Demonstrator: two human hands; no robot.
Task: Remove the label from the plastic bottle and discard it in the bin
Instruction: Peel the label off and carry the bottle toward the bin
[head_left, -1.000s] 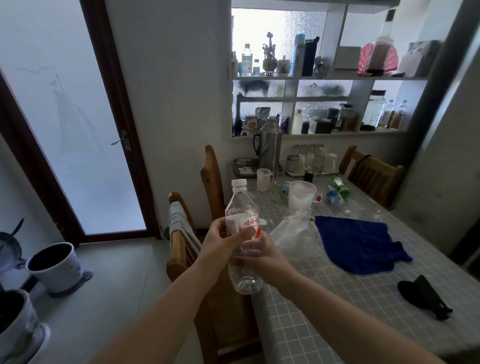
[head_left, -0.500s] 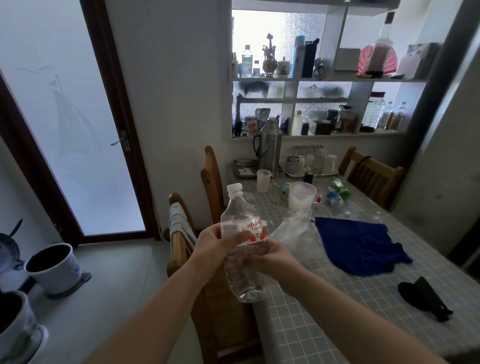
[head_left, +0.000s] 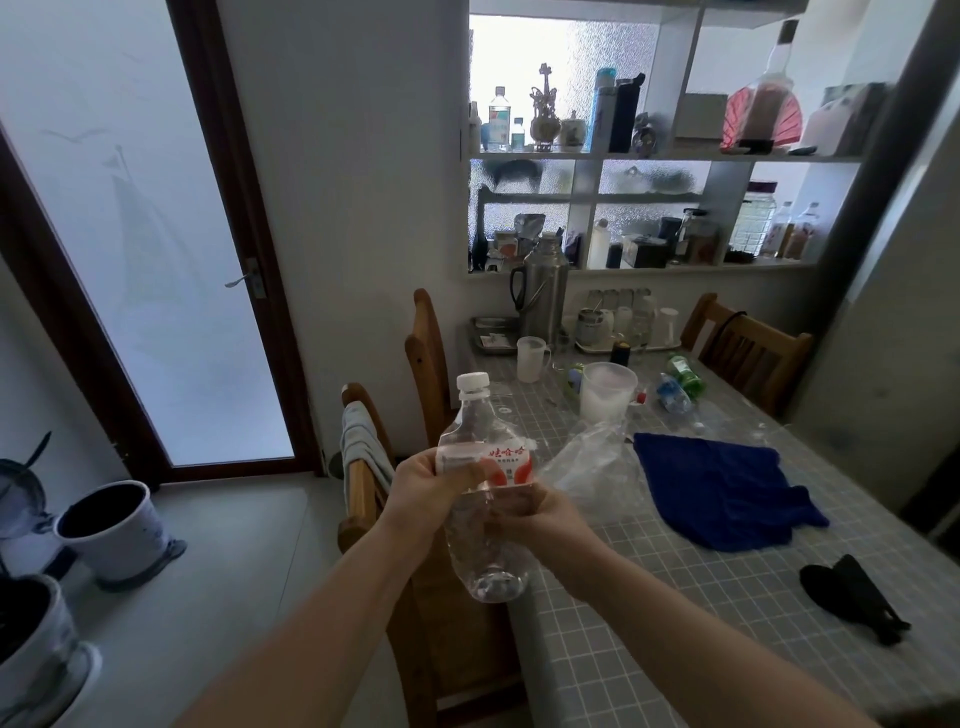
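Observation:
A clear empty plastic bottle (head_left: 480, 551) with a white cap is held upright, slightly tilted, in front of me over the table's near left corner. A white and red label (head_left: 511, 460) wraps its middle. My left hand (head_left: 423, 488) grips the bottle at the label from the left, thumb across the label's front. My right hand (head_left: 540, 512) holds the bottle from the right just below the label, fingers curled behind it. No bin is clearly in view.
The grey grid-pattern table (head_left: 675, 597) carries a blue cloth (head_left: 722, 493), a crumpled clear bag (head_left: 597, 467), a white cup (head_left: 608, 397), other bottles and a black object (head_left: 852, 597). Wooden chairs (head_left: 363, 499) stand at its left. Plant pots (head_left: 109, 530) sit on the floor by the door.
The bottle has tipped slightly left and sunk a little between both hands. My left thumb has slid further across the label.

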